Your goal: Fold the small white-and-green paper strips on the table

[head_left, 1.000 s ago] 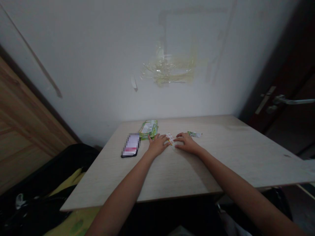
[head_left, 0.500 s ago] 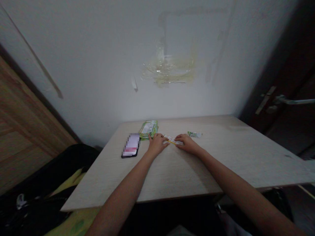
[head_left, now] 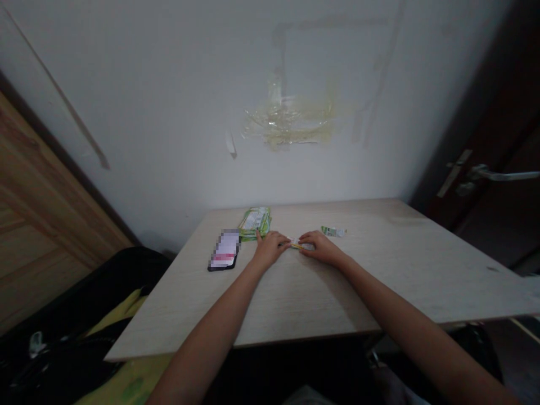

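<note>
Between my hands, on the light wooden table, lies a flattish whitish packet [head_left: 296,242] with a yellow-orange edge, narrow like a folded strip. My left hand [head_left: 271,247] pinches its left end, fingertips together and thumb held out toward the stack. My right hand [head_left: 319,247] has its fingers closed on the right end, covering part of it. Just behind my left hand is a stack of green-and-white packets [head_left: 255,220]. A folded green-and-white packet [head_left: 333,231] rests beyond my right hand.
A phone [head_left: 225,250] with a lit, blurred screen lies left of my left hand. The table [head_left: 400,270] meets a wall [head_left: 189,112] with old tape on it. A dark door with a metal handle [head_left: 502,173] stands at right, and a black bag [head_left: 126,275] at left.
The packet between my hands now shows as a narrower strip, its upper flap turned down. My left fingers have shifted slightly down and toward the right hand. The other things stay put.
</note>
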Demonstrator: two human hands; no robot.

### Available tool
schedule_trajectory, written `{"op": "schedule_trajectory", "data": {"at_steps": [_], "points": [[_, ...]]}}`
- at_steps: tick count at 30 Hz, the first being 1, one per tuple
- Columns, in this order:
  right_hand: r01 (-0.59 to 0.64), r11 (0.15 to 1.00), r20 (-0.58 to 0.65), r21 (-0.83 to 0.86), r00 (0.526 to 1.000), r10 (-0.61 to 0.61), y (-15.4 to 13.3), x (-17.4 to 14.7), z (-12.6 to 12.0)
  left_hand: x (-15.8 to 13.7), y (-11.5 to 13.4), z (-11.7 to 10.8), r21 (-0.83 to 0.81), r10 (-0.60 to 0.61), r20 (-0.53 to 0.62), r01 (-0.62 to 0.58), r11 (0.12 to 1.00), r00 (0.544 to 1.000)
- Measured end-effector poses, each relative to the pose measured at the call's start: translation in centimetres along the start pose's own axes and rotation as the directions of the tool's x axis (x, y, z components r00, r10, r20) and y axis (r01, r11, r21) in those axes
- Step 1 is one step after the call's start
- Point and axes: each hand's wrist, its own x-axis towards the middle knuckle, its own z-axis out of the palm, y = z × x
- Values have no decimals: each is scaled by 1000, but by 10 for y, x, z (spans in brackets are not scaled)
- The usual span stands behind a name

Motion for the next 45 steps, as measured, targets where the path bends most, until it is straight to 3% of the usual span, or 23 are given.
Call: {"op": "schedule_trajectory", "data": {"at_steps": [11,19,27,34,41,45], "points": [[-86,987,-24,133,996,90,-4,1,-3,-1,8,-8,65,26,-9,-26,998,1000],[-75,983,10,169,997,75,-8,4,-4,-2,11,-7,72,41,-25,-40,997,999],[-191,962,-71,195,976,208,-4,4,-1,-2,3,3,68,75,-15,-73,995,997],[-269,940,-52,212,957,286,-3,4,-4,1,2,6,104,-31,-35,34,994,999],[-362,929,-163,74,915,370,-1,0,-4,3,3,4,136,-94,-87,106,985,992],[-340,938,-157,-72,932,326,-3,-2,-7,2,3,4,110,-78,-108,90,990,991]]}}
